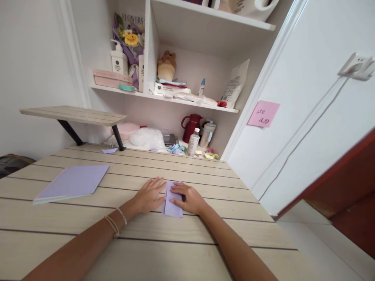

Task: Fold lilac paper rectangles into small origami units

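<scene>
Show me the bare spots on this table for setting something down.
Bare tabletop lies between the paper stack and the left hand, and right of the right hand. Folded purple paper lies between the hands; the low shelf behind is crowded with plastic bag, bottle and red jug.

"FLOWERS" on grey backing (134, 19), "250" on note (264, 114)

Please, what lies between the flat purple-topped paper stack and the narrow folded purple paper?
The left hand lies there, on the pale slatted table, in the head view.
</scene>
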Demonstrator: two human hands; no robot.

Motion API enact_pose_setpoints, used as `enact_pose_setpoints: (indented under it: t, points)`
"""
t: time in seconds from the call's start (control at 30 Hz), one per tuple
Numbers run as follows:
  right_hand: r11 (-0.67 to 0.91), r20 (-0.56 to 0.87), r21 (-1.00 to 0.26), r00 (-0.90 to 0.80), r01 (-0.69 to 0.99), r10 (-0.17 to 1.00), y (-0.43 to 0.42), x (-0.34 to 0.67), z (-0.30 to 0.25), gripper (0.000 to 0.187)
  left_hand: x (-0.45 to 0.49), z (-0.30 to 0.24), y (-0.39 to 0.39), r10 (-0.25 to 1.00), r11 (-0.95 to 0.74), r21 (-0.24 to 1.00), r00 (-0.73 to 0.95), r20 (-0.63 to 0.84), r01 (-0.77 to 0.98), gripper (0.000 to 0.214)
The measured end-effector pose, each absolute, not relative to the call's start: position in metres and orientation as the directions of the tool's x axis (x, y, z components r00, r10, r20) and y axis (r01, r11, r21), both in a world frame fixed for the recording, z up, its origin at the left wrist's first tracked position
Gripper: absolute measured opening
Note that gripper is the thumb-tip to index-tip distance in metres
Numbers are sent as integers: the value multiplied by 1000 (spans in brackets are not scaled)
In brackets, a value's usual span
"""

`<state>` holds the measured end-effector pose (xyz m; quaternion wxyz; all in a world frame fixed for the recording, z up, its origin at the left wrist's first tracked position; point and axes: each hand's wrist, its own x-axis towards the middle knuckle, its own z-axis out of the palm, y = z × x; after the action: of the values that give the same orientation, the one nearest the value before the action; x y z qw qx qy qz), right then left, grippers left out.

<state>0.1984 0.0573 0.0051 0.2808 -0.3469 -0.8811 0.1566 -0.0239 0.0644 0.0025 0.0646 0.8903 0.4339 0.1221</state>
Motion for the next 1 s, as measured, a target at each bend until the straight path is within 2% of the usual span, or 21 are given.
enact_pose_setpoints:
  t: [0.13,0.23,0.47,1.0]
  points:
    - [712,376,-446,-608,542,699,56,196,7,50,-23,6,64,801,-595,247,587,113,765,54]
    - [716,372,-419,-613,558,697,54,195,7,55,-22,9,61,802,-592,252,590,92,766,62]
    - [727,380,-398,-620,560,686,54,193,6,56,-20,7,59,801,-597,200,592,91,777,72]
    - [730,381,-400,-624,554,682,55,192,7,57,-26,-1,66,768,-640,195,626,135,743,56]
